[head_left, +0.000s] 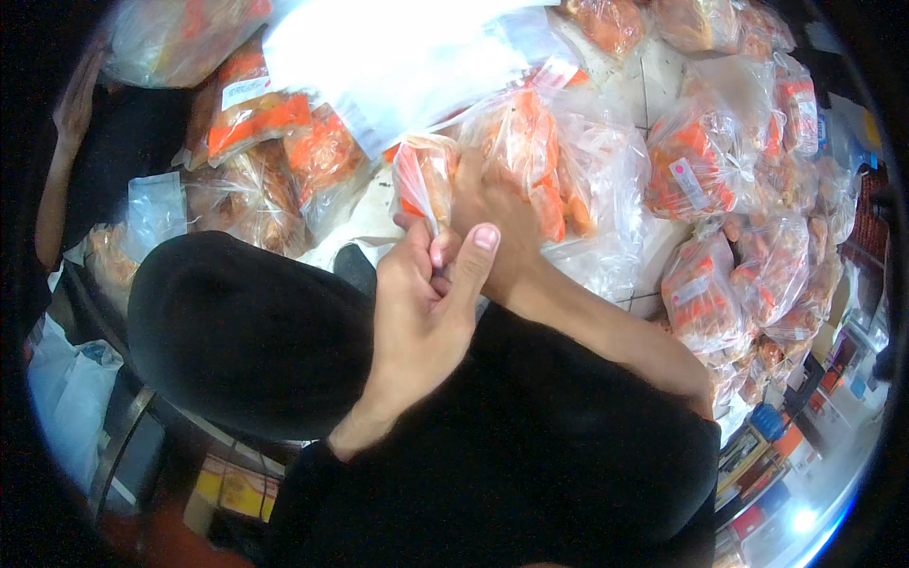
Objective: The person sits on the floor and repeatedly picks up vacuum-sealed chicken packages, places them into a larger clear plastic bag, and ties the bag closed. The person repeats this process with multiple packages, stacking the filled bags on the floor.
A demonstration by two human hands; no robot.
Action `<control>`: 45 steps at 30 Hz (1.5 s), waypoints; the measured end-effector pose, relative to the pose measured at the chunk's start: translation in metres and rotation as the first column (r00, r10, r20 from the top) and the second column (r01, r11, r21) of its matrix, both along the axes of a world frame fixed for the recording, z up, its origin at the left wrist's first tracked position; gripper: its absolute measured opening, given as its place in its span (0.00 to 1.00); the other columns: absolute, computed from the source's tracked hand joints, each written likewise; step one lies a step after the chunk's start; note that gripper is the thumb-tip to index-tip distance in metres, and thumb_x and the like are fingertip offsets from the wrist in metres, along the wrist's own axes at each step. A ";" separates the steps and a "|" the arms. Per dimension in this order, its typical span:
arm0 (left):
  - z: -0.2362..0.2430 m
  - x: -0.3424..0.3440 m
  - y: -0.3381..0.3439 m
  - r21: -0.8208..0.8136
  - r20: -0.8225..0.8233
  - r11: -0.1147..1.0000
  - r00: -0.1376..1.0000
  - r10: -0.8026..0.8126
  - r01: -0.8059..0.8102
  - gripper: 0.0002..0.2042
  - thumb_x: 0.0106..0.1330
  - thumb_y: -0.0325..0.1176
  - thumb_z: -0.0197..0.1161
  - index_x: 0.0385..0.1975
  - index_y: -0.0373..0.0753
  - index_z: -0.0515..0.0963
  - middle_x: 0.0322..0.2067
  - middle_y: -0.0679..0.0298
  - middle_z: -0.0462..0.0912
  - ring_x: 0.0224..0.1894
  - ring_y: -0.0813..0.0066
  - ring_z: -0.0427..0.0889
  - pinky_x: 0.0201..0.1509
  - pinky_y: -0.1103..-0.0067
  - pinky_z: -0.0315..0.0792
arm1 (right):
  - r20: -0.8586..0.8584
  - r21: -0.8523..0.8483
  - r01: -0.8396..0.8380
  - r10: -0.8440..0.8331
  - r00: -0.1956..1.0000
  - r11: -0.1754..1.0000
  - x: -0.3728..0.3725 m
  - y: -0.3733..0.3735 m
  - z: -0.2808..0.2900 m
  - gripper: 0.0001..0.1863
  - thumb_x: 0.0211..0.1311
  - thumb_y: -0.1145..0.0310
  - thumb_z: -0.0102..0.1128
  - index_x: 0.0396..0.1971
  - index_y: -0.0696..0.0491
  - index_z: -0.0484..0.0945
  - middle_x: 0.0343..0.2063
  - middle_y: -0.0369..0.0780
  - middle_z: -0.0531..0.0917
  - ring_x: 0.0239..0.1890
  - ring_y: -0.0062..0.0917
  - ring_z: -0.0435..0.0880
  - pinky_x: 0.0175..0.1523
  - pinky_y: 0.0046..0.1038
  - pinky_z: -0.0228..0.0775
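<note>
A small clear plastic bag (431, 170) with orange print and brownish contents stands upright between my hands. The curled fingers of my left hand (412, 303) are closed on its lower end, with the thumb raised toward the right. Against the right side of this bag lies my right hand (497, 213), whose forearm crosses in from the right. Its fingers are blurred and partly hidden, so their grip does not show. Just beyond the right hand is a larger clear bag (530, 142) holding orange-printed packets.
Filled bags (696, 170) are heaped along the right, over a tiled floor (663, 71). More orange-printed bags (260, 118) lie at the left. A bright white plastic sheet (379, 76) spreads at the top. Another person's arm (66, 142) is at the far left. My dark-clothed knee (246, 331) rises below.
</note>
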State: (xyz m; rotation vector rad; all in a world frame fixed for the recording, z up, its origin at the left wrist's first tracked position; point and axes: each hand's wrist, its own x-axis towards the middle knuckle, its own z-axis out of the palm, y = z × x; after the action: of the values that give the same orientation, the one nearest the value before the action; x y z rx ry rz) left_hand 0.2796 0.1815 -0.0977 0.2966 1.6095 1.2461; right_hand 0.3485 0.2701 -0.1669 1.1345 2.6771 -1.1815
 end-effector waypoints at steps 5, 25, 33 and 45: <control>0.021 0.003 -0.010 0.001 -0.004 1.000 1.000 -0.010 0.010 0.18 0.73 0.38 0.59 0.22 0.45 0.60 0.20 0.80 0.59 0.23 0.93 0.53 0.25 0.87 0.48 | -0.040 0.078 0.017 -0.014 0.999 0.997 -0.016 -0.008 -0.028 0.26 0.52 0.55 0.66 0.42 0.61 0.71 0.39 0.53 0.80 0.35 0.44 0.83 0.31 0.41 0.77; -0.016 -0.014 0.000 0.164 0.192 0.927 0.933 0.304 -0.336 0.13 0.69 0.37 0.63 0.20 0.46 0.73 0.17 0.80 0.65 0.17 0.92 0.53 0.22 0.84 0.45 | 0.224 -0.130 0.074 -0.043 0.974 0.989 0.098 0.115 0.086 0.21 0.65 0.50 0.63 0.28 0.57 0.77 0.19 0.31 0.70 0.23 0.18 0.67 0.31 0.22 0.61; 0.006 -0.029 -0.003 0.087 0.155 0.909 0.907 0.392 -0.408 0.17 0.68 0.37 0.65 0.16 0.49 0.70 0.14 0.81 0.60 0.15 0.92 0.53 0.20 0.83 0.44 | 0.227 0.037 -0.050 0.040 0.973 0.998 0.081 0.104 0.139 0.25 0.68 0.52 0.59 0.16 0.55 0.68 0.14 0.32 0.62 0.19 0.18 0.62 0.27 0.28 0.56; 0.004 -0.028 -0.026 0.032 -0.418 0.994 0.902 0.110 -0.107 0.20 0.68 0.38 0.63 0.15 0.36 0.68 0.15 0.74 0.63 0.20 0.84 0.60 0.23 0.78 0.55 | 0.237 -0.309 -0.137 0.216 0.947 0.941 0.099 0.084 0.170 0.25 0.67 0.50 0.58 0.28 0.61 0.72 0.25 0.47 0.75 0.29 0.32 0.75 0.37 0.35 0.67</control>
State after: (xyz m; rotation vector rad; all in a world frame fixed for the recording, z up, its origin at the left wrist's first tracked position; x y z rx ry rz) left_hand 0.2513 0.1555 -0.0941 0.5144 2.0113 1.3359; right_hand 0.4474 0.3537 0.0029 0.9097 2.2597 -1.2354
